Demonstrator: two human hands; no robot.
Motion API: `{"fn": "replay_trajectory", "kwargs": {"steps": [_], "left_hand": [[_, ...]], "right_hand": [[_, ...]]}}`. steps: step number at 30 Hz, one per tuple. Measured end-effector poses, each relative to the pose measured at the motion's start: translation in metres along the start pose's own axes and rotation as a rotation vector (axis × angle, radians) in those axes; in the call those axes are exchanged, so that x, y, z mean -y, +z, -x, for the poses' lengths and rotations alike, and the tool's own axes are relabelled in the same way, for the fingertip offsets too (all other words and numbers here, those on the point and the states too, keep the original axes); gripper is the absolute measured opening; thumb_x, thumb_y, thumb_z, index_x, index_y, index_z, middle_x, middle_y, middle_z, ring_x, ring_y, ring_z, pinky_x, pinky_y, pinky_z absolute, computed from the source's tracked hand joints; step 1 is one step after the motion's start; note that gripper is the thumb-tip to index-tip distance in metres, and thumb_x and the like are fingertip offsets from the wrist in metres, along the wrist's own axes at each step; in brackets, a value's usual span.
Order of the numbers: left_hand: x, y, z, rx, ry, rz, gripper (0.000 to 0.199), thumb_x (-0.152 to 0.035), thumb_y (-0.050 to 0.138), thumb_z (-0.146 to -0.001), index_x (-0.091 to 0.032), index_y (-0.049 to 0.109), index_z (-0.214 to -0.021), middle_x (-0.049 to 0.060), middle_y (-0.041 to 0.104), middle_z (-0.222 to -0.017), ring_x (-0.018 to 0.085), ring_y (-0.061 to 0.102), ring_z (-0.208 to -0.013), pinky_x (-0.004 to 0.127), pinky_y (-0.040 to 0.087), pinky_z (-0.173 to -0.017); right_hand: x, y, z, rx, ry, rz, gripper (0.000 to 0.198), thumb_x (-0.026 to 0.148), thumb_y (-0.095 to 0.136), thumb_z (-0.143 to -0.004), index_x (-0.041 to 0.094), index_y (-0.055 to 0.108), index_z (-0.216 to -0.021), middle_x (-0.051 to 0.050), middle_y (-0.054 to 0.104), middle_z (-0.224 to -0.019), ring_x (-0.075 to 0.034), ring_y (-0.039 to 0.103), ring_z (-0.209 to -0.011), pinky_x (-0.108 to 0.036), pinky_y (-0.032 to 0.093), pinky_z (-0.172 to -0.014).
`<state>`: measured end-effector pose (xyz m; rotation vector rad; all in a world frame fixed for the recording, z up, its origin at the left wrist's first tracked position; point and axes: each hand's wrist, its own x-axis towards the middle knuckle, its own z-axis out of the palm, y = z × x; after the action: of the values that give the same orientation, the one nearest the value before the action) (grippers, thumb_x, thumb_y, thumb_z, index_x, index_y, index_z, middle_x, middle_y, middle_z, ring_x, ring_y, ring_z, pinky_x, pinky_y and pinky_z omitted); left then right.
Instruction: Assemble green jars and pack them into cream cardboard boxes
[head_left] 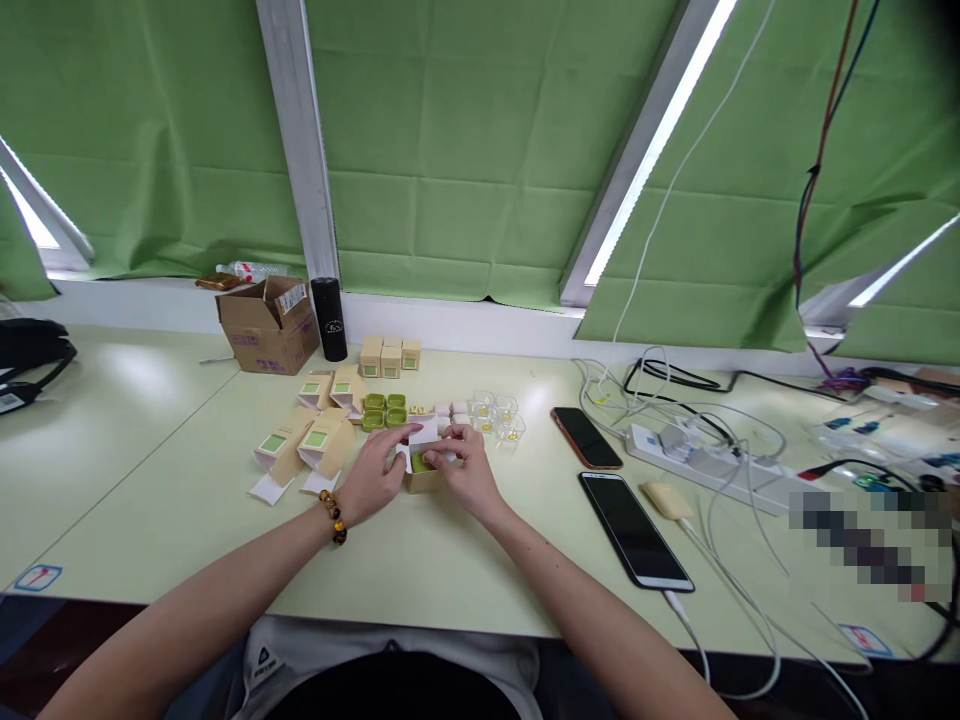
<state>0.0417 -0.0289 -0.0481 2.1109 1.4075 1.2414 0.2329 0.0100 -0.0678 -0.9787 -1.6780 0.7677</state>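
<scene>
Between my hands stands a small cardboard box (pixel 425 483) with its white-lined lid flap (pixel 423 428) raised. A green container (pixel 420 463) shows inside the box. My left hand (pixel 376 474) grips the box's left side, its fingers at the side flap and lid. My right hand (pixel 472 472) holds the right side, with fingertips over the opening by the green container; they partly hide it. Just behind are several green square containers (pixel 385 410), pale pink pieces (pixel 452 412) and clear cups (pixel 498 414) with yellow bits inside.
Several open boxes (pixel 328 442) lie to the left, and closed ones (pixel 391 358) stand farther back. Near the wall are a large carton (pixel 268 328) and a black cylinder (pixel 328 320). Two phones (pixel 636 530), a power strip (pixel 709 468) and tangled cables occupy the right side.
</scene>
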Motion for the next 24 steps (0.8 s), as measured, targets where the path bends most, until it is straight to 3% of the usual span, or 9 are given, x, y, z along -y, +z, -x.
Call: {"fn": "replay_trajectory", "kwargs": {"steps": [6, 10, 15, 20, 24], "left_hand": [[0.004, -0.001, 0.000, 0.006, -0.082, 0.084, 0.047, -0.020, 0.049, -0.094, -0.023, 0.067, -0.137, 0.009, 0.073, -0.122, 0.028, 0.063, -0.117, 0.045, 0.051, -0.106], [0.007, -0.002, -0.002, 0.012, -0.125, 0.209, 0.043, -0.028, 0.046, -0.100, -0.022, 0.068, -0.136, 0.010, 0.071, -0.130, 0.029, 0.062, -0.123, 0.048, 0.047, -0.111], [0.005, -0.001, -0.005, 0.027, -0.121, 0.258, 0.037, -0.030, 0.049, -0.101, -0.022, 0.065, -0.134, 0.011, 0.069, -0.135, 0.028, 0.062, -0.124, 0.048, 0.046, -0.111], [-0.003, 0.003, -0.005, 0.017, -0.117, 0.281, 0.035, -0.028, 0.061, -0.095, -0.023, 0.051, -0.128, 0.011, 0.068, -0.128, 0.025, 0.066, -0.118, 0.041, 0.052, -0.101], [-0.007, 0.005, -0.004, 0.036, -0.197, 0.323, 0.046, -0.028, 0.061, -0.095, -0.025, 0.035, -0.133, 0.008, 0.067, -0.117, 0.023, 0.069, -0.103, 0.034, 0.054, -0.078]], "right_hand": [[0.006, -0.003, 0.002, -0.015, 0.038, -0.320, 0.029, 0.053, 0.056, -0.099, 0.028, 0.068, -0.108, -0.006, 0.064, -0.108, -0.024, 0.060, -0.103, -0.038, 0.054, -0.087], [0.001, -0.006, -0.001, -0.055, 0.167, -0.519, 0.026, 0.046, 0.064, -0.091, 0.027, 0.062, -0.109, -0.004, 0.062, -0.100, -0.021, 0.060, -0.092, -0.031, 0.056, -0.074], [-0.005, -0.003, -0.003, -0.044, 0.216, -0.543, 0.032, 0.035, 0.069, -0.082, 0.027, 0.059, -0.112, -0.003, 0.059, -0.101, -0.018, 0.059, -0.086, -0.028, 0.056, -0.067], [-0.005, 0.000, -0.001, -0.032, 0.178, -0.526, 0.037, 0.037, 0.072, -0.082, 0.026, 0.058, -0.114, -0.003, 0.056, -0.102, -0.019, 0.058, -0.092, -0.027, 0.055, -0.067], [-0.007, 0.001, -0.001, -0.022, 0.170, -0.495, 0.045, 0.041, 0.077, -0.078, 0.027, 0.057, -0.116, -0.003, 0.057, -0.102, -0.020, 0.058, -0.091, -0.028, 0.053, -0.066]]}}
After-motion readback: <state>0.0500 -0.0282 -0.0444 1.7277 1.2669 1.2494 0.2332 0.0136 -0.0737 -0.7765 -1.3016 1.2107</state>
